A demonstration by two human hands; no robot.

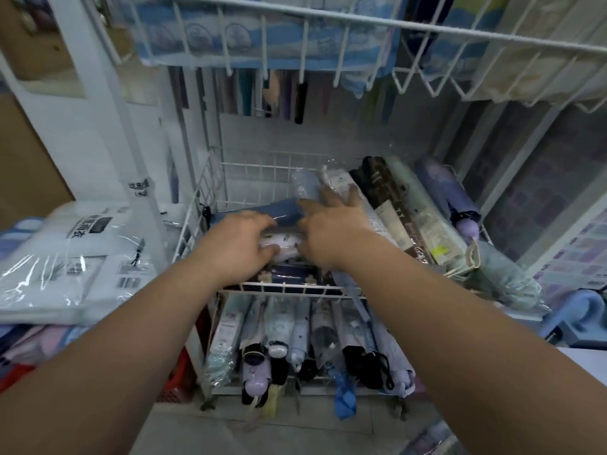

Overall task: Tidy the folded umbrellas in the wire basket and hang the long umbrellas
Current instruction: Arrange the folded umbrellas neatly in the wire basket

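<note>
The white wire basket (210, 192) holds folded umbrellas. A blue one (256, 210) lies crosswise at the back, a white one in clear wrap (284, 241) in front of it, and a dark navy one (289, 277) at the front rim. My left hand (236, 244) grips the white umbrella's left part, fingers curled over it. My right hand (331, 228) lies with spread fingers over the blue umbrella and the wrapped ones beside it. A row of white, brown (384, 188), mint (423, 208) and purple (443, 188) umbrellas fills the right side. Long umbrellas (272, 93) hang behind.
An upper wire basket (328, 24) with blue packages overhangs close above. The lower basket (295, 339) holds several folded umbrellas. Packaged raincoats (65, 257) are stacked at the left. A mint umbrella (505, 277) lies outside at the right, near a blue stool (584, 310).
</note>
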